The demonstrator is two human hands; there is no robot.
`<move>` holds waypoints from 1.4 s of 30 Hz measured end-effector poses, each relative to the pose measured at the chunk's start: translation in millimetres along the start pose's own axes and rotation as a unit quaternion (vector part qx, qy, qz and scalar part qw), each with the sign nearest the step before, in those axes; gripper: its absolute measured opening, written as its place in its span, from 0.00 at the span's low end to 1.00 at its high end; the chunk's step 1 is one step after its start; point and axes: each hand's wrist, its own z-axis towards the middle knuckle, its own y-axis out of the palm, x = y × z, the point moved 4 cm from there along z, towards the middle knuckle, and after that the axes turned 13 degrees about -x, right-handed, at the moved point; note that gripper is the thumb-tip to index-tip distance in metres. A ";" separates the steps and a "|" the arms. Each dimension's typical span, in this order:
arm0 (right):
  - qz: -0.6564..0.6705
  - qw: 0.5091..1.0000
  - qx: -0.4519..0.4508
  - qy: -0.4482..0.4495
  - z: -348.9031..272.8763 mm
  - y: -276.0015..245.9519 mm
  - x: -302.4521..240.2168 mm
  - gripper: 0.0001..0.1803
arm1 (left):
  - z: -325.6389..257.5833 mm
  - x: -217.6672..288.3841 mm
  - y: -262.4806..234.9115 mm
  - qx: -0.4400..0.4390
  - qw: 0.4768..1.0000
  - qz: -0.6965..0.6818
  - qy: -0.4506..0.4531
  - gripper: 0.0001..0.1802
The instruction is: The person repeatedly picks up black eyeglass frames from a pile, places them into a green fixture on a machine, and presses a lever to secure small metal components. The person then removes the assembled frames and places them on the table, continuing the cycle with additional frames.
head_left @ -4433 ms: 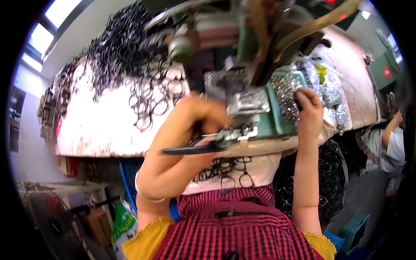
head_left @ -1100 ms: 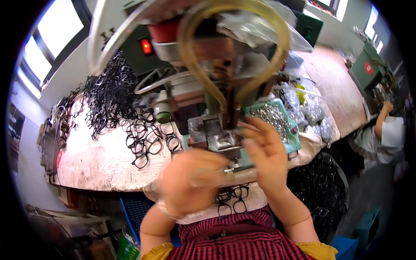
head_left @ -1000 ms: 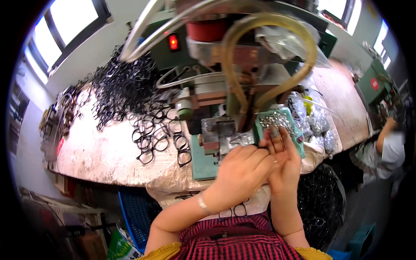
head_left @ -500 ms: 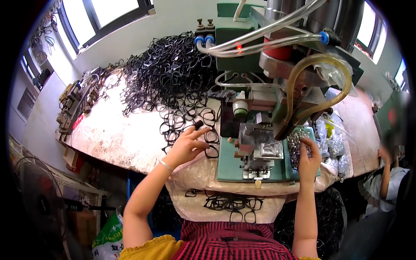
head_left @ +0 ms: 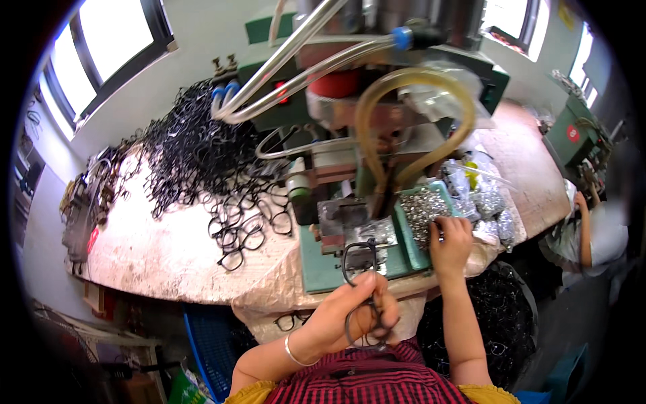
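My left hand [head_left: 346, 313] is closed around a black eyeglass frame [head_left: 371, 244], held upright in front of the machine's green base [head_left: 316, 273], above my lap. One rim stands up past the fingers; the other is partly covered by them. Over the near end of a teal tray [head_left: 406, 236] is my right hand [head_left: 452, 248], its thumb and fingertips drawn together among small shiny metal parts [head_left: 422, 205]. Whatever lies between those fingertips is too small to tell. A metal fixture [head_left: 343, 214] sits on the machine beside the tray.
A heap of black eyeglass frames [head_left: 202, 135] covers the back left, with loose frames [head_left: 252, 236] nearer. Clear hoses and a yellowish hose [head_left: 363, 121] hang from the machine. Plastic bags [head_left: 494, 202] lie right. A blue crate [head_left: 205, 350] stands below; another person [head_left: 585, 236] sits far right.
My left hand has come from the loose frames on the table to in front of the machine, now holding an eyeglass frame. My right fingertips have closed together at the tray. The view has turned right.
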 end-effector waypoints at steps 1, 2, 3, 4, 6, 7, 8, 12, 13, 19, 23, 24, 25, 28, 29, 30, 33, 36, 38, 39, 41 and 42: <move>0.002 1.000 0.012 0.006 4.5 1.5 0.8 0.05 | 11.8 -6.9 -12.2 -0.023 0.997 -0.074 -0.021 0.19; 0.018 1.000 0.005 0.003 7.9 0.5 -1.0 0.04 | 17.6 -5.9 -12.6 -0.018 0.996 -0.083 -0.013 0.20; 0.043 0.999 0.002 0.006 10.6 -0.3 3.8 0.04 | 23.5 -3.8 -12.3 -0.013 0.996 -0.092 -0.005 0.20; 0.069 0.998 -0.002 0.009 13.8 -1.2 8.5 0.04 | 28.6 -2.1 -11.6 -0.008 0.995 -0.100 0.005 0.21; 0.117 0.993 0.005 0.033 15.8 -6.8 11.4 0.04 | 26.5 -5.6 -8.5 0.023 0.993 -0.111 0.016 0.21; 0.141 0.989 0.008 0.044 16.8 -7.6 13.4 0.04 | 29.0 -7.6 -5.8 0.049 0.993 -0.105 0.026 0.20; 0.132 0.990 0.003 0.040 15.2 -5.1 13.5 0.04 | 30.7 -7.4 -4.0 0.074 0.992 -0.096 0.038 0.20; 0.073 0.995 -0.047 -0.043 7.9 2.9 -8.5 0.05 | 31.7 -13.9 -5.2 0.061 0.990 -0.117 0.043 0.19; 0.050 0.992 -0.057 -0.104 10.7 6.4 -18.4 0.06 | 30.5 -12.6 -5.0 0.045 0.991 -0.121 0.040 0.19; 0.029 0.985 -0.078 -0.149 36.9 20.6 -6.4 0.07 | 13.2 -20.8 -27.1 -0.002 1.000 0.011 0.018 0.21; 0.354 0.932 -0.010 0.076 -7.6 14.4 44.5 0.09 | -67.9 9.8 -54.8 0.195 0.856 0.466 0.107 0.12; 0.506 0.849 0.004 0.153 -20.6 21.6 54.6 0.10 | -90.9 31.1 -61.8 0.344 0.816 0.447 0.126 0.08; 0.560 0.805 0.026 0.196 -27.3 18.2 52.2 0.09 | -109.8 57.0 -68.0 0.434 0.681 0.564 0.169 0.06; 0.574 0.796 0.032 0.190 -15.1 29.1 45.8 0.08 | -102.8 146.1 -92.8 0.499 0.461 0.706 0.199 0.08; 0.562 0.807 0.017 0.181 -6.0 34.4 37.2 0.08 | -92.9 169.2 -110.2 0.537 0.398 0.728 0.152 0.12; 0.548 0.819 0.000 0.169 2.9 41.0 26.6 0.08 | -81.9 189.1 -128.1 0.575 0.315 0.748 0.098 0.19; 0.492 0.864 -0.028 0.100 19.1 46.6 1.5 0.07 | -51.5 224.2 -183.2 0.649 0.263 0.710 -0.073 0.28; 0.425 0.901 -0.040 0.073 17.7 37.4 -11.2 0.07 | -44.9 223.9 -244.5 0.648 0.334 0.680 -0.078 0.13; 0.320 0.946 -0.028 0.040 7.2 24.4 0.3 0.08 | -50.0 226.8 -261.3 0.639 0.347 0.685 -0.043 0.15; 0.265 0.964 -0.007 0.035 -1.8 10.0 2.4 0.08 | -57.8 227.3 -251.9 0.630 0.358 0.688 -0.031 0.16; 0.215 0.976 0.010 0.042 -19.7 -16.1 14.1 0.09 | -79.9 234.3 -235.6 0.607 0.407 0.680 0.056 0.13; 0.182 0.981 0.028 0.059 -32.3 -28.3 21.7 0.09 | -92.8 241.7 -232.5 0.563 0.533 0.624 0.101 0.13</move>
